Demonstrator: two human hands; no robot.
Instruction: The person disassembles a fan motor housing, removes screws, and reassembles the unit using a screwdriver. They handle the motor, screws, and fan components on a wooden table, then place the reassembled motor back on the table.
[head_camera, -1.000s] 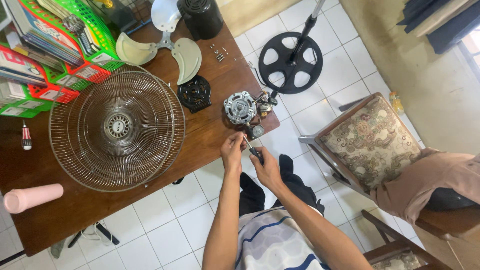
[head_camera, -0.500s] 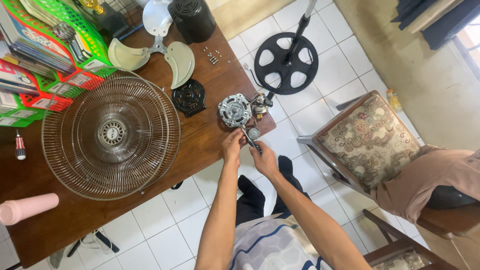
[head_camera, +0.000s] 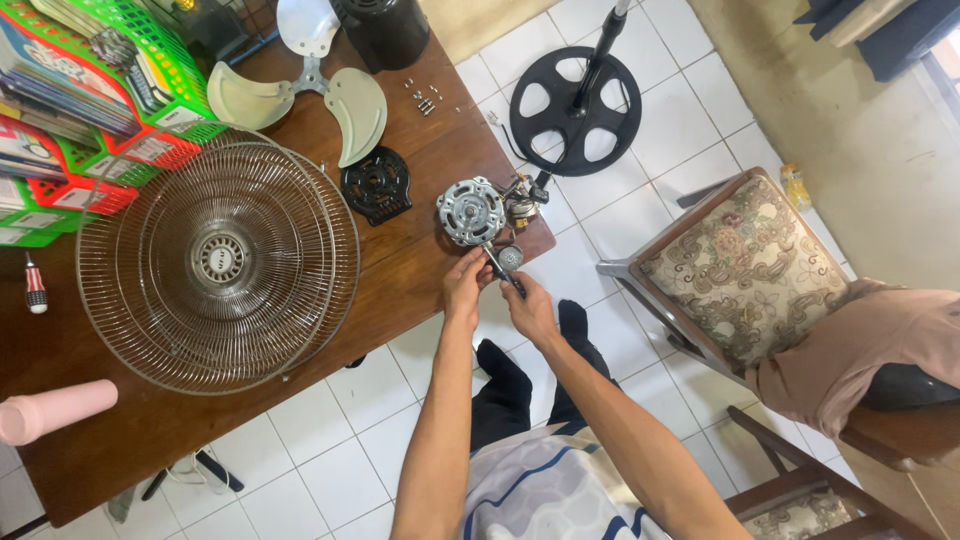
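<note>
A silver fan motor lies near the right edge of the brown wooden table, with its wiring and small parts beside it. My left hand reaches up to the motor's lower side, fingers pinched near its shaft. My right hand grips a dark-handled screwdriver whose tip points at the motor. Both hands sit close together just off the table's edge.
Wire fan guards lie stacked on the table, with a fan blade, a black motor cover and loose screws. A round black fan base stands on the tiled floor. A padded chair is at right.
The view has shifted slightly. My hands have moved a little closer to the motor, staying together on the tool.
</note>
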